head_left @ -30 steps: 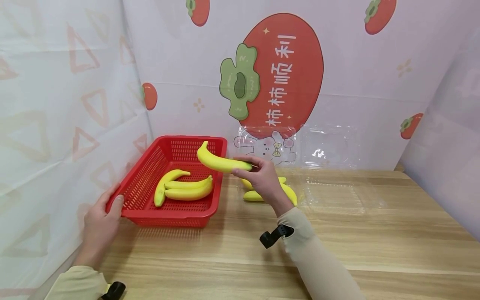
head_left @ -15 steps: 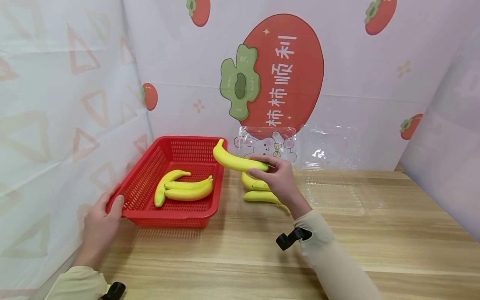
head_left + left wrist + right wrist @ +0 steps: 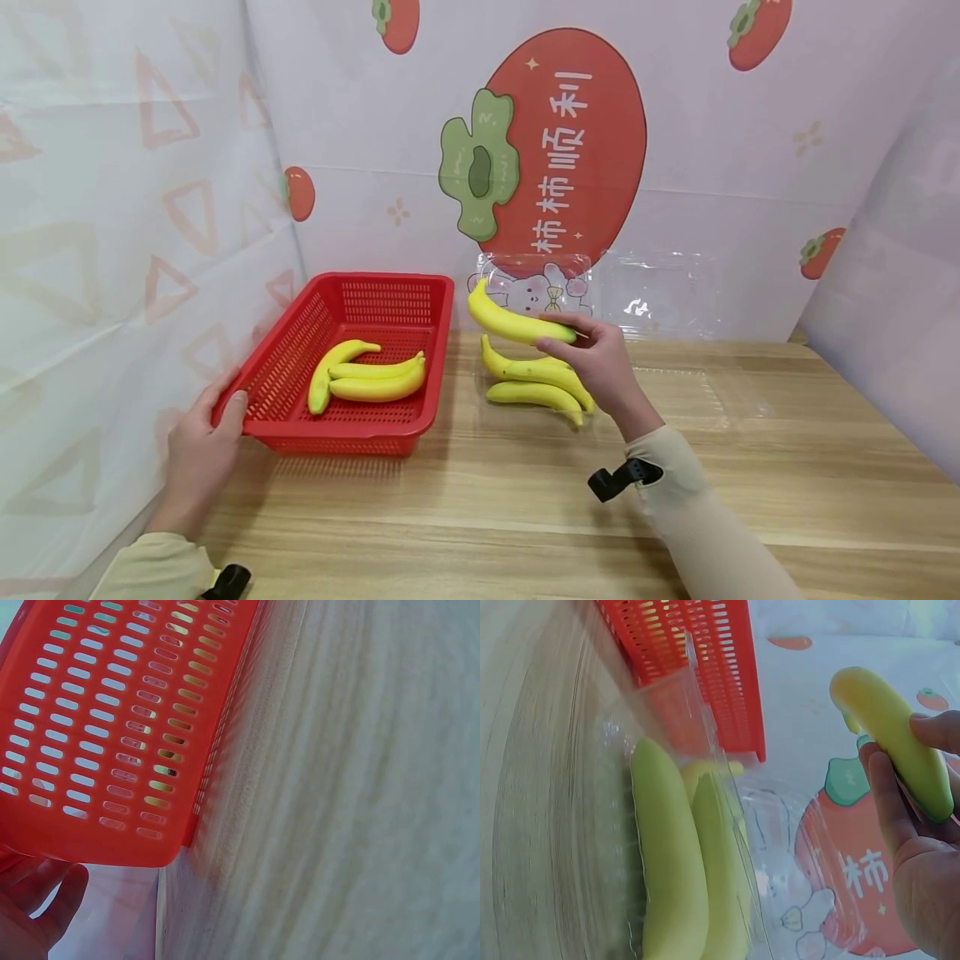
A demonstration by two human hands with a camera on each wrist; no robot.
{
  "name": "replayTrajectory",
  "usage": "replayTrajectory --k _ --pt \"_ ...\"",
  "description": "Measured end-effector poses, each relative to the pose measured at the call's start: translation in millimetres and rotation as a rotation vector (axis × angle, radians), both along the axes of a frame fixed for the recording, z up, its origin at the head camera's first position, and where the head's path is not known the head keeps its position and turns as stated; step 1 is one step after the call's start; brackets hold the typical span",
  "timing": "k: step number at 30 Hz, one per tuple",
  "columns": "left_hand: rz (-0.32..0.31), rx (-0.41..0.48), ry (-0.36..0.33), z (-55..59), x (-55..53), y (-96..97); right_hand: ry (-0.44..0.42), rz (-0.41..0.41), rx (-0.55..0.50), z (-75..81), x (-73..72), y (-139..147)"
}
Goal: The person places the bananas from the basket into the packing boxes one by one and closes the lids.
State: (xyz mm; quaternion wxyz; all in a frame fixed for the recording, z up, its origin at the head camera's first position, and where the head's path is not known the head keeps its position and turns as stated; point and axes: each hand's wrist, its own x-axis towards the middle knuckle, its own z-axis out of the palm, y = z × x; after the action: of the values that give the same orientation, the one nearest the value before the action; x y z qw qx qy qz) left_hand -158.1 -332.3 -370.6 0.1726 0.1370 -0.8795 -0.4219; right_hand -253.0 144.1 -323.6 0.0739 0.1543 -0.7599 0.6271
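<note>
My right hand (image 3: pixel 600 362) pinches a yellow banana (image 3: pixel 517 322) by its greenish end, holding it in the air. Below it, several bananas (image 3: pixel 534 395) lie in a clear plastic clamshell box (image 3: pixel 615 825), whose lid stands raised behind. The right wrist view shows thumb and fingers on opposite sides of the held banana (image 3: pixel 889 731). At the left, my left hand (image 3: pixel 206 446) grips the near left corner of a red plastic basket (image 3: pixel 337 428), thumb over the rim. Inside the basket lie a single banana (image 3: pixel 330 371) and a pair of bananas (image 3: pixel 378 386) side by side.
A second clear plastic box (image 3: pixel 675 396) stands with its lid up to the right of the first. A wooden table (image 3: pixel 465 517) carries everything. Printed cloth walls rise at the back (image 3: pixel 360 108), the left (image 3: pixel 112 208) and the right (image 3: pixel 900 275).
My right hand has carried the banana rightward, from over the basket's right edge to above the bananas in the clear box. My left hand and the basket have stayed put.
</note>
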Motion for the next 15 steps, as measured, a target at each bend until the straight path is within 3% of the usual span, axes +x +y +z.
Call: replayTrajectory --k 15 --pt "0.002 0.015 -0.026 1.2 -1.0 1.6 0.013 -0.054 0.013 -3.6 4.0 33.0"
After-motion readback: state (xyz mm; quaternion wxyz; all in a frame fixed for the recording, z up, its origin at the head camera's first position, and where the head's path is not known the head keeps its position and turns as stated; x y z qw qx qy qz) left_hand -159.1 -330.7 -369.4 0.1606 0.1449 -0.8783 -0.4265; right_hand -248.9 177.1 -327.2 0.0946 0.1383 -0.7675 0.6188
